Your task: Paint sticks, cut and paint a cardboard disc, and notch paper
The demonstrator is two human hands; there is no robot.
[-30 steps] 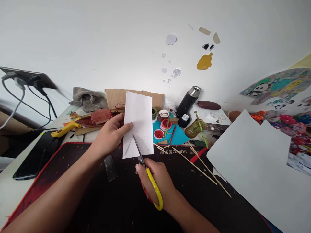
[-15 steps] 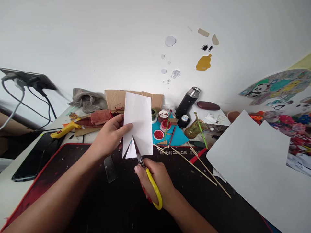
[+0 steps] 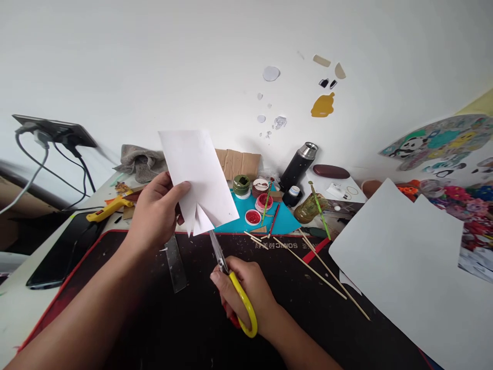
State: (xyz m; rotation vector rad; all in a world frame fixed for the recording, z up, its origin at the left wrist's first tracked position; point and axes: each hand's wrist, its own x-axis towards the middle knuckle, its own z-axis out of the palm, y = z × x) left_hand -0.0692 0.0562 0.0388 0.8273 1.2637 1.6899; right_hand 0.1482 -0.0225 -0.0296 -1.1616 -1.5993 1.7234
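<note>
A white paper sheet (image 3: 198, 169) is pinched between the thumb and fingers of my left hand (image 3: 157, 208), tilted, with slits and a pointed flap at its lower edge. My right hand (image 3: 246, 288) is wrapped round the yellow and red handles of the scissors (image 3: 242, 303). The scissor blades look closed, their tip right by the lower edge of the flap. Beneath both hands lies a black mat (image 3: 208, 329) with a red border.
Behind the paper stand open paint pots (image 3: 253, 217) on a blue sheet (image 3: 285, 218) and a black thermos (image 3: 298, 167). Thin sticks (image 3: 319, 272) and large white sheets (image 3: 404, 257) lie right. A clear ruler (image 3: 176, 267), phone (image 3: 57, 252) and yellow glue gun (image 3: 110, 208) are left.
The paper has moved left and tilted, its top leaning left, along with my left hand. The scissors have come out of the slit, and their blades have closed.
</note>
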